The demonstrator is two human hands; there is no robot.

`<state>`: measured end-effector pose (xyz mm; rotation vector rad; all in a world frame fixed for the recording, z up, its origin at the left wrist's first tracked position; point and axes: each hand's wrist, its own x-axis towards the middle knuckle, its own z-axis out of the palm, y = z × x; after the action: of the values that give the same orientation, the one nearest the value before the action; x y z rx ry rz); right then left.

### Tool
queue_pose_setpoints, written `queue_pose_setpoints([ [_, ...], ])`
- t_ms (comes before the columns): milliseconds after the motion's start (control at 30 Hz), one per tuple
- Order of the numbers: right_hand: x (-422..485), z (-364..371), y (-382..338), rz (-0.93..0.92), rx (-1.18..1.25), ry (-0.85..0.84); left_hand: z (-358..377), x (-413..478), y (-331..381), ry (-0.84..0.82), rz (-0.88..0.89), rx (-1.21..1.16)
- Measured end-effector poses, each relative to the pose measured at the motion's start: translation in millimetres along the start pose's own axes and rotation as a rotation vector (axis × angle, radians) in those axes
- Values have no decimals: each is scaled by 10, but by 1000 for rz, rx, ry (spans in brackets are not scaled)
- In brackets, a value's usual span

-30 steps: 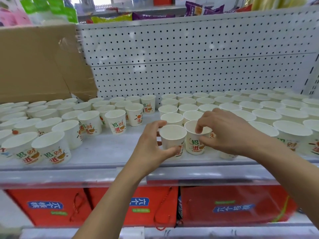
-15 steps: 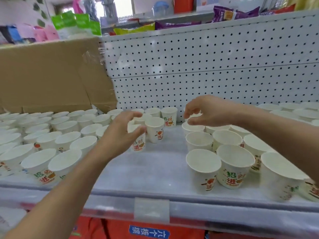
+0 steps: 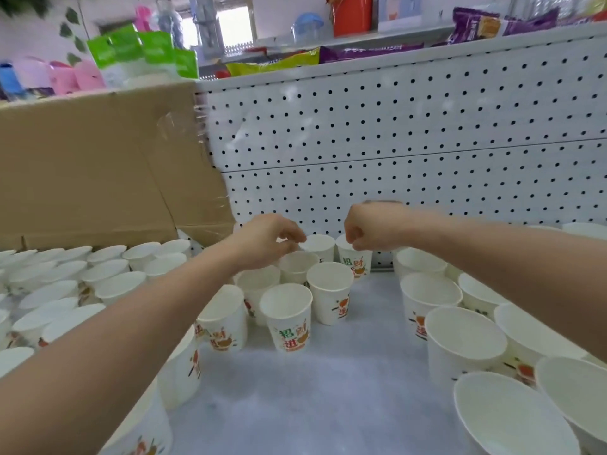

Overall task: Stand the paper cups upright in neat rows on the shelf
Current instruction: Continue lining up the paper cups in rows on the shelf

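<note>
Dozens of paper cups (image 3: 287, 318) are standing mouth-up on the shelf (image 3: 328, 405). We see tight rows packed toward its left edge, bigger-looking ones crowding the right edge and front right corner, and a small cluster in the middle toward the back, with a strip of shelf surface running between the groups. Right at the back edge sit two more, a plain-sided cup (image 3: 320, 247) and just beside it a printed cup (image 3: 358, 262) showing green and orange characters. Both hands are out there. The left hand (image 3: 266, 241) reaches over the middle cluster, fingers curled and bunched together with their tips at the left rim of the plain-sided cup, though we cannot tell whether they actually pinch it. The right hand (image 3: 371, 229) hangs over the printed cup, knuckles toward us and fingers curled down at its rim, and here too the grip is hidden, so we cannot say if it has hold. Behind the cups rises the white pegboard (image 3: 427, 126), and a cardboard box (image 3: 98, 165) stands against it at the back left. Above, an upper shelf carries green packets (image 3: 141, 50), purple packets (image 3: 476, 24) and an orange bucket (image 3: 351, 11).
</note>
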<state>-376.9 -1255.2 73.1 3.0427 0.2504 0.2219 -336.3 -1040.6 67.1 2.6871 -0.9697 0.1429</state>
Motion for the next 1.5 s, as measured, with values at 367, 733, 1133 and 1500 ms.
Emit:
queue_pose_setpoints([
  [367,122,116,53,110,-104,-133,340,584,205,-161,66,28],
  [733,-63,-5,-56,-34,269,17,91,398,-97,-78,73,-111],
  [1133,-120,33,-145,64,36,-93,109,268,-176,-91,75,185],
  [1500,-189,94,14,91,-178,2,351,325,65,-33,77,9],
])
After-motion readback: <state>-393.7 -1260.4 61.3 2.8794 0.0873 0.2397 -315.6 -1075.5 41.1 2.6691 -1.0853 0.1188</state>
